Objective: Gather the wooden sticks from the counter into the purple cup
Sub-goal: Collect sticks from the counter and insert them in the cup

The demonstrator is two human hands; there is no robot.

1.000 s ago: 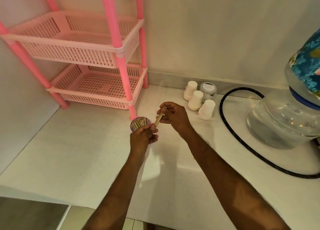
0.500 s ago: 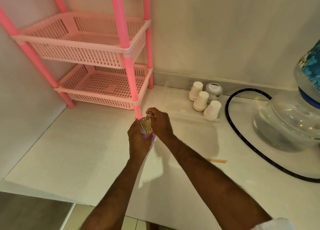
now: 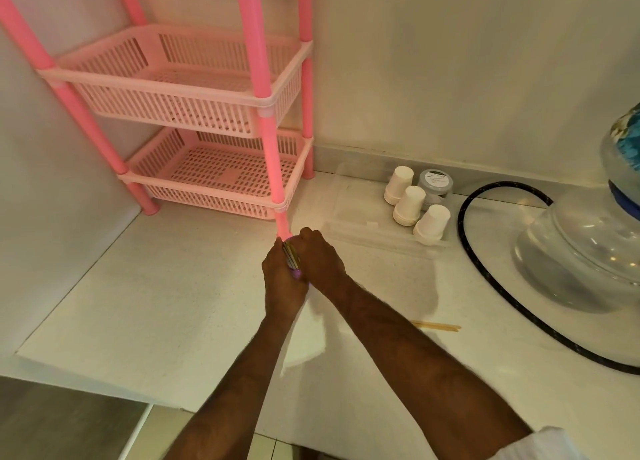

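Observation:
Both my hands are pressed around the purple cup [image 3: 297, 273], of which only a sliver shows between them. My left hand [image 3: 282, 279] wraps the cup from the left. From the right, my right hand [image 3: 320, 258] closes over the bundle of wooden sticks [image 3: 291, 257] that stands in the cup. The stick tops show between my thumbs. Loose wooden sticks [image 3: 438, 327] lie flat on the white counter [image 3: 173, 303], to the right of my right forearm.
A pink two-tier rack [image 3: 214, 141] stands in the back left corner, its front leg just beyond my hands. A clear tray [image 3: 349, 217] holds three upturned white paper cups [image 3: 412, 201] and a grey jar [image 3: 435, 186]. A black hose [image 3: 485, 286] loops around a water bottle [image 3: 588, 251] at right.
My right hand carried a stick to the cup and closed over the bundle beside my left hand. Both hands moved slightly left, nearer the rack leg. The loose sticks came into view.

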